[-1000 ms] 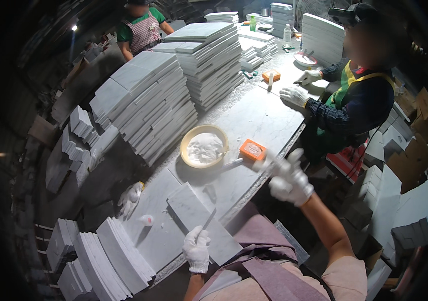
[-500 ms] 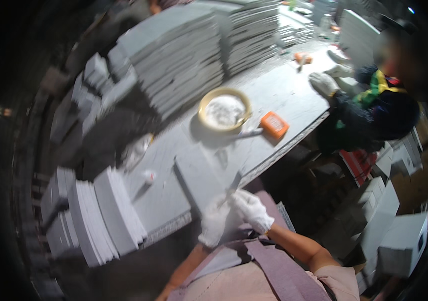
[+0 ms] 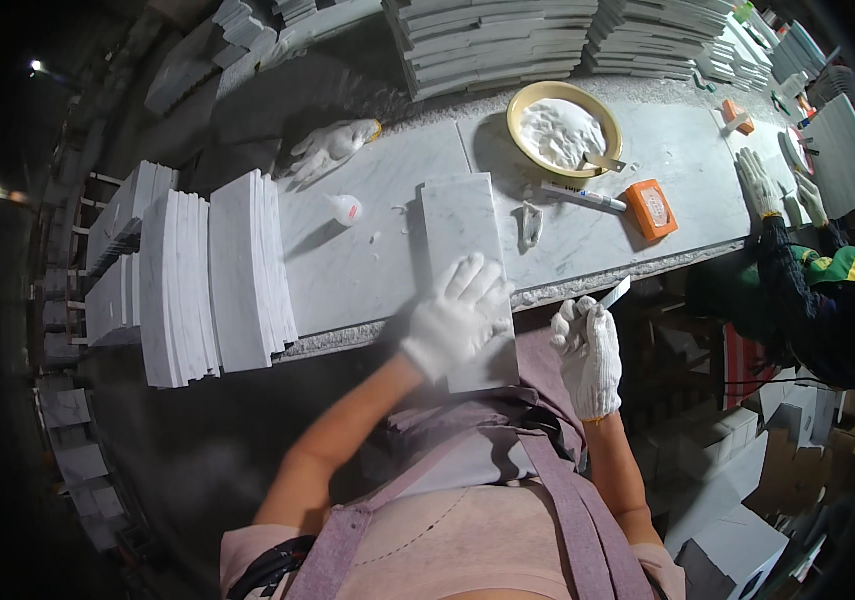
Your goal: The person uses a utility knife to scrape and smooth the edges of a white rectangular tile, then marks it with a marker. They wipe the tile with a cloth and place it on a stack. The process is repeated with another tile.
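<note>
A white-gloved left hand of mine [image 3: 457,315] lies with fingers stretched out on a narrow pale marble tile [image 3: 465,225]. The tile rests on the worktop, and its near end juts past the front edge toward my lap. To the right of the tile, my gloved right hand [image 3: 587,355] is closed around a small flat scraper blade [image 3: 616,292], which points up and right. Most of its handle, if any, is hidden in the fingers. Beyond the tile stands a yellow bowl [image 3: 517,112] of white paste or powder with a putty knife [image 3: 603,162] in it.
A marker [image 3: 585,196] and an orange box [image 3: 652,210] lie right of the tile; a small bottle [image 3: 346,209] and a loose glove [image 3: 332,150] lie left. Tile stacks stand at the left [image 3: 247,270] and back [image 3: 497,45]. A co-worker's gloved hands [image 3: 759,182] are at the right.
My hands, together at the tile's near end before, are now apart: the left spread on the tile, the right off to the right with the blade. The whole view has turned.
</note>
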A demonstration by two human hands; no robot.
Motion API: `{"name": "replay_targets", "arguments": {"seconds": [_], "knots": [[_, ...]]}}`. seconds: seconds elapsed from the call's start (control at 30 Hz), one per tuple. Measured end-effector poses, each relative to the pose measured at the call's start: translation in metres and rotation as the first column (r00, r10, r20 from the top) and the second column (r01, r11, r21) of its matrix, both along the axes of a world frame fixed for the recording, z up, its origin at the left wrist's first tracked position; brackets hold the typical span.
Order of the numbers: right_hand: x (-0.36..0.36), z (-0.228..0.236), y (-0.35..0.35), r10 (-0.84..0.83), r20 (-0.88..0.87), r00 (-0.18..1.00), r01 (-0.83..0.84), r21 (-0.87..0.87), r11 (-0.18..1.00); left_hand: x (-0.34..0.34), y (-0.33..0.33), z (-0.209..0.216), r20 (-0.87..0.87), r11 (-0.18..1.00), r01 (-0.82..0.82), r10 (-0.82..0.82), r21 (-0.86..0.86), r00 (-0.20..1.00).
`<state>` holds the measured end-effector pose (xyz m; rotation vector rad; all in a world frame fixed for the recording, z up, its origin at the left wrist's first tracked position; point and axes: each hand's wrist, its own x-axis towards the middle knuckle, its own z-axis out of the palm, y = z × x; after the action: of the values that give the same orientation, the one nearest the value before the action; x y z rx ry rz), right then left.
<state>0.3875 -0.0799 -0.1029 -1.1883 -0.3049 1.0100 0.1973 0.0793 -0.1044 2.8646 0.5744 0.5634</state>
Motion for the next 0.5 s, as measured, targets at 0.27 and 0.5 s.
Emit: {"name": "replay_targets", "arguments": {"seconds": [0.27, 0.5], "knots": [[-0.018, 0.008, -0.002, -0.075, -0.187, 0.979, 0.034, -0.215, 0.976, 0.038, 0.133, -0.026, -0.213, 0.839, -0.542, 0.540, 0.055, 0.814], [-0.002, -0.010, -0.005, -0.123, -0.121, 0.985, 0.098, -0.195, 0.976, 0.025, 0.027, -0.015, -0.455, 0.994, 0.103, -0.100, -0.018, 0.885]]}}
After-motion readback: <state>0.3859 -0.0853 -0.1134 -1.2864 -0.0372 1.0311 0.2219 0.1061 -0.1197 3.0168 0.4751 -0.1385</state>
